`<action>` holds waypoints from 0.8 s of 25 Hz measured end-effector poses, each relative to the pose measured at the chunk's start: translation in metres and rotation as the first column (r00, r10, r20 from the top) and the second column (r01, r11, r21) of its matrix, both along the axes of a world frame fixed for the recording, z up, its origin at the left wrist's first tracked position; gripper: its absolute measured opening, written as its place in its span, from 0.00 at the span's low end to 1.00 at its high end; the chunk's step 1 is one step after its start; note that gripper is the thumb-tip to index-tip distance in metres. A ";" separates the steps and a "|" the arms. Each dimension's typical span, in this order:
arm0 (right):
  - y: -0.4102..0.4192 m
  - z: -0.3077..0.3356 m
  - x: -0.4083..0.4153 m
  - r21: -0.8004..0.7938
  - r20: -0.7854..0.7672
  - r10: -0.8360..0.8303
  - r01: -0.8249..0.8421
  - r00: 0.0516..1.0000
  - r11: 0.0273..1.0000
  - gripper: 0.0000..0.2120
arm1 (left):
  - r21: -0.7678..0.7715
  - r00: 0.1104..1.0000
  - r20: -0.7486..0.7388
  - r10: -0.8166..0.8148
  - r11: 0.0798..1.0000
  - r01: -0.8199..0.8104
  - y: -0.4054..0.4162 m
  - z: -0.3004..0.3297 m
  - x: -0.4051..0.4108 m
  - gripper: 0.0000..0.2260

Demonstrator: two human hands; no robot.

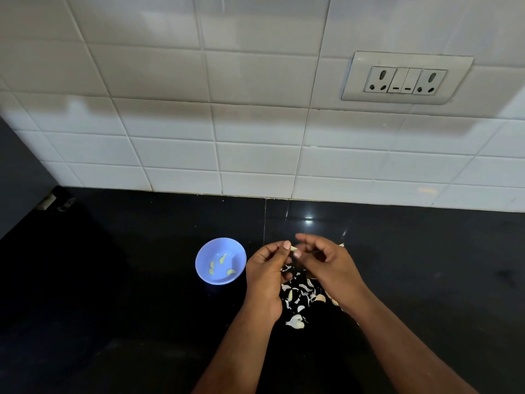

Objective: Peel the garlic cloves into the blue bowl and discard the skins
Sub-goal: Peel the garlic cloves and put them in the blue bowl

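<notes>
Head view: both hands, left hand (265, 268) and right hand (326, 263), pinch one garlic clove (293, 248) over the scattered skins (301, 294), so a slip could drop it among them rather than in the blue bowl (204, 251).

A glossy black worktop (119, 280) meets a wall of white rectangular tiles (170, 81), a bright ceiling light reflected as a spot in the stone near the wall. High on the right, a white switch plate (406, 78) carries two three-pin sockets with two rocker switches between them. At far left, a dark panel (17, 172) borders the tiling.
</notes>
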State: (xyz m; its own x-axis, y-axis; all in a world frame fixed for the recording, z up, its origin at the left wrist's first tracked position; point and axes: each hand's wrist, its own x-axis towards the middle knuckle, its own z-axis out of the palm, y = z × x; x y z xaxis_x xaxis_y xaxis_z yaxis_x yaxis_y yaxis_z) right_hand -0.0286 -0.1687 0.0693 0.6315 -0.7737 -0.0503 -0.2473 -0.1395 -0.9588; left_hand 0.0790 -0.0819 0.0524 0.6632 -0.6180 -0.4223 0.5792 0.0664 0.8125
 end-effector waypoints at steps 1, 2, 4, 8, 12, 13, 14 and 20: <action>0.004 0.003 0.003 0.015 0.030 0.015 -0.015 0.999 1.000 0.11 | -0.009 1.000 -0.007 -0.010 1.000 0.010 0.001 0.001 -0.001 0.02; 0.006 0.005 0.005 0.027 0.053 0.015 -0.016 0.998 1.000 0.09 | -0.016 1.000 -0.017 -0.014 1.000 0.014 0.001 0.003 -0.002 0.02; 0.007 0.007 0.008 0.063 0.066 -0.011 0.007 0.998 0.998 0.06 | -0.014 0.999 -0.040 0.003 1.000 -0.004 0.002 0.006 -0.002 0.03; 0.010 0.007 0.012 0.200 0.123 -0.047 0.021 0.991 0.979 0.06 | 0.010 0.998 -0.043 0.052 0.999 -0.051 0.004 0.007 0.002 0.09; 0.011 0.009 0.013 0.321 0.171 -0.090 0.031 0.981 0.947 0.07 | -0.049 0.998 0.068 -0.016 0.999 0.019 0.012 0.010 0.000 0.07; 0.011 0.009 0.014 0.337 0.178 -0.093 0.028 0.980 0.941 0.08 | -0.063 0.994 0.101 -0.047 0.997 0.053 0.013 0.011 0.000 0.06; 0.012 0.008 0.014 0.348 0.179 -0.088 0.021 0.980 0.937 0.09 | -0.071 0.990 0.126 -0.070 0.994 0.079 0.014 0.011 0.000 0.06; 0.007 0.002 0.016 0.256 0.012 -0.040 0.035 0.999 0.966 0.08 | 0.053 0.963 0.271 0.018 0.998 -0.034 0.027 0.002 0.024 0.06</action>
